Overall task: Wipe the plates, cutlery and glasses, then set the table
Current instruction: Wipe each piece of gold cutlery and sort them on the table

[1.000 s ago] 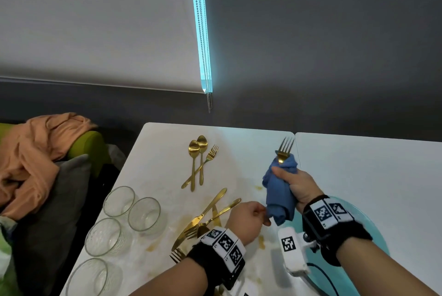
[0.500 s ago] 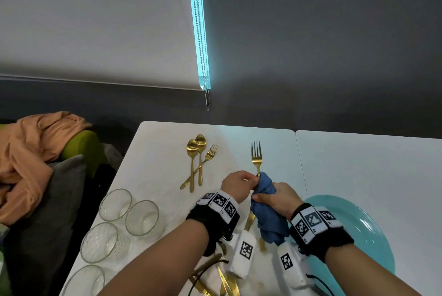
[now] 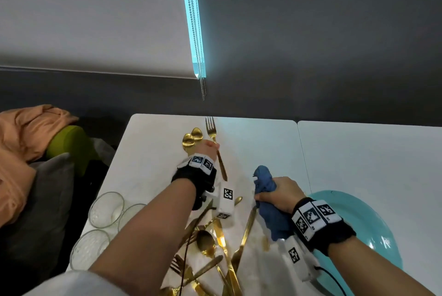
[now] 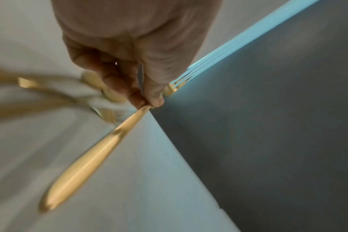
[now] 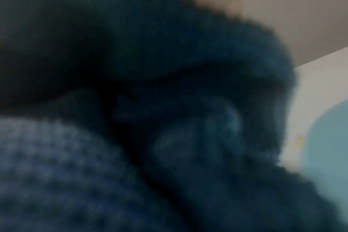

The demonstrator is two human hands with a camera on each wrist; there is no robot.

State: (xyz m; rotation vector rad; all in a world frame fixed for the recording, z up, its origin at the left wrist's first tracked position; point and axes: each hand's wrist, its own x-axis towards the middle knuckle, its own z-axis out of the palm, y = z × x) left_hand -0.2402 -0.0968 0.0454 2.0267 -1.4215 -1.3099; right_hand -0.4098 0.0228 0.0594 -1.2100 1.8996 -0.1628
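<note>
Left hand (image 3: 207, 149) pinches gold fork (image 3: 214, 142); right hand (image 3: 282, 194) grips blue cloth (image 3: 265, 182)

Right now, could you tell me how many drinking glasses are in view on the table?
3, clustered at the table's left edge: one farthest, one beside it, half behind the left forearm, one nearest. More may be hidden beneath that arm.
</note>
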